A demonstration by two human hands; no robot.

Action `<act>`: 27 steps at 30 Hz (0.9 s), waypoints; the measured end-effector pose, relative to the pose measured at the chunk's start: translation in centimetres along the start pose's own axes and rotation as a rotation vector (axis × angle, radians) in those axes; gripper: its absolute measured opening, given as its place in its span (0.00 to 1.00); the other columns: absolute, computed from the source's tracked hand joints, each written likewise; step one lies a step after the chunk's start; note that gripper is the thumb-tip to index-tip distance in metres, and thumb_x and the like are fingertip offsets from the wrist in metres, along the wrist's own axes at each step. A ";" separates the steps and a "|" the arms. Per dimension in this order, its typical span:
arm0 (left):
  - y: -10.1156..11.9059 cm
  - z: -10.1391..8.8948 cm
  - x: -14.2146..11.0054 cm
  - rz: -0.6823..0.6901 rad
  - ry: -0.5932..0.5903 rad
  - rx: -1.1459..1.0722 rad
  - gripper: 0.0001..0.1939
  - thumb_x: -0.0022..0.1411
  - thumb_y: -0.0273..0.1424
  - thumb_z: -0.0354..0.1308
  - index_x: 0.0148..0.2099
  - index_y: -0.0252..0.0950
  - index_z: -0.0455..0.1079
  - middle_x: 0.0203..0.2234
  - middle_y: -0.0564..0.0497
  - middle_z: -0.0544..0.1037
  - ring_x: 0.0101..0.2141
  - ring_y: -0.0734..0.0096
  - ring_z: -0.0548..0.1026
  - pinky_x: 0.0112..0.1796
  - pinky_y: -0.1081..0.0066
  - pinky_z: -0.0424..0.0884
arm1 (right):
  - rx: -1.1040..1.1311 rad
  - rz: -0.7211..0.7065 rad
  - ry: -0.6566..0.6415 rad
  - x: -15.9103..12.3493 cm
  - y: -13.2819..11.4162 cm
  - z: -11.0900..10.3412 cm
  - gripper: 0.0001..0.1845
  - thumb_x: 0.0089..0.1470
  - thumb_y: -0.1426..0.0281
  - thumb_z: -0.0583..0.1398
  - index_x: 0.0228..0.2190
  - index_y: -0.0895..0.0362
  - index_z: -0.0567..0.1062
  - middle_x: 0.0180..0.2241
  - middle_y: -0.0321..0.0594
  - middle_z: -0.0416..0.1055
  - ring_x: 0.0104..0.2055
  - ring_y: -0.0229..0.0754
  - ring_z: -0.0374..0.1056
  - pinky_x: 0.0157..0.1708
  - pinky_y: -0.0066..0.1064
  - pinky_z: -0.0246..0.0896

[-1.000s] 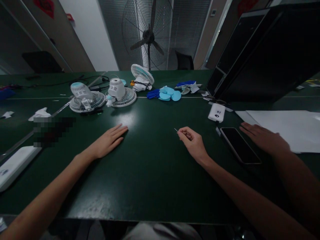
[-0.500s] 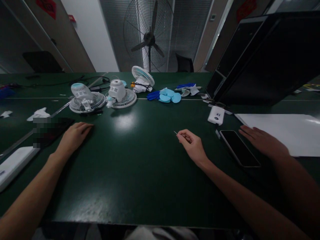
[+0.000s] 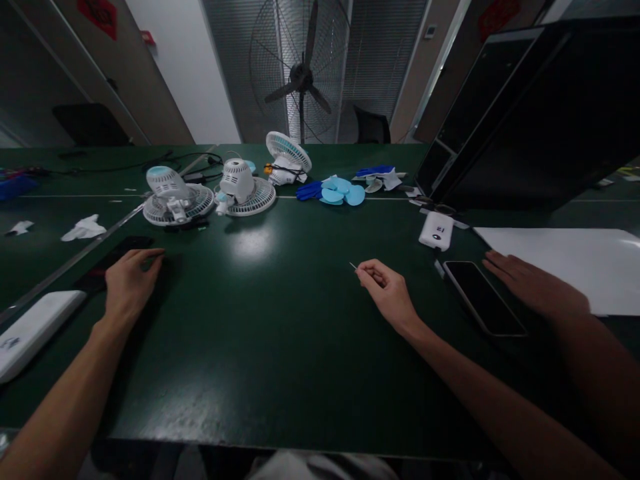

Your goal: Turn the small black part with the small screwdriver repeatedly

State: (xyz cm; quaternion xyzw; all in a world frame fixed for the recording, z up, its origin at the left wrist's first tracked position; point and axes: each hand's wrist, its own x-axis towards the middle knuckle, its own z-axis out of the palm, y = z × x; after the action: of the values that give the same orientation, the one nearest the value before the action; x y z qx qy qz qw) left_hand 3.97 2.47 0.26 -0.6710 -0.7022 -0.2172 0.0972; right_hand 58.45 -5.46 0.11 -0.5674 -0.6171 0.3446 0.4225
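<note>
My right hand [image 3: 387,290] is closed in a pinch over the middle of the green table. A short, thin, pale stick [image 3: 353,265] pokes out from between its thumb and fingertips; what kind of thing it is I cannot tell. My left hand [image 3: 131,280] rests at the left side with its fingers loosely bent and a gap showing between thumb and forefinger. Nothing shows in it. Just beyond it lies a dark phone-like slab [image 3: 95,272], partly hidden by the hand. A white power bank [image 3: 40,327] sits closer to me on the left.
Another person's hand [image 3: 537,283] lies at the right, beside a phone [image 3: 483,297] and white sheet [image 3: 565,257]. White desk fans [image 3: 237,183], a light-blue fan blade [image 3: 343,192] and blue gloves [image 3: 309,191] lie farther back. A white power bank [image 3: 436,231] and large black screen [image 3: 540,120] stand right.
My left hand has drawn back to the left and bent its fingers, nearer the dark slab. My right hand keeps its pinch on the thin stick. The view has shifted slightly.
</note>
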 end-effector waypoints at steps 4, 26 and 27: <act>-0.7 -0.3 -0.4 -0.057 -0.011 -0.043 0.22 0.69 0.41 0.52 0.57 0.35 0.75 0.53 0.46 0.76 0.41 0.62 0.78 0.46 0.67 0.73 | -0.006 0.005 -0.007 0.0 0.0 0.0 0.15 0.65 0.55 0.58 0.42 0.53 0.76 0.36 0.41 0.74 0.36 0.45 0.71 0.30 0.32 0.66; -2.2 0.3 -0.5 -0.201 -0.060 -0.147 0.23 0.67 0.42 0.55 0.57 0.35 0.76 0.52 0.50 0.78 0.45 0.63 0.77 0.54 0.66 0.68 | 0.013 0.007 -0.022 0.0 -0.2 0.0 0.11 0.66 0.59 0.58 0.41 0.53 0.76 0.37 0.40 0.74 0.37 0.44 0.71 0.31 0.33 0.67; -2.3 0.4 -0.5 -0.205 -0.057 -0.149 0.22 0.67 0.42 0.56 0.56 0.36 0.76 0.52 0.50 0.78 0.46 0.63 0.77 0.55 0.66 0.68 | 0.012 0.004 -0.019 0.0 -0.2 0.0 0.11 0.66 0.59 0.58 0.41 0.52 0.76 0.36 0.40 0.74 0.37 0.44 0.71 0.31 0.33 0.67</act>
State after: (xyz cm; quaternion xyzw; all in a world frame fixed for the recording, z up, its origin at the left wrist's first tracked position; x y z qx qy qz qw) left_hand 1.78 2.18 -0.70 -0.6072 -0.7514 -0.2583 0.0044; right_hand 58.35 -5.48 0.24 -0.5627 -0.6180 0.3547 0.4191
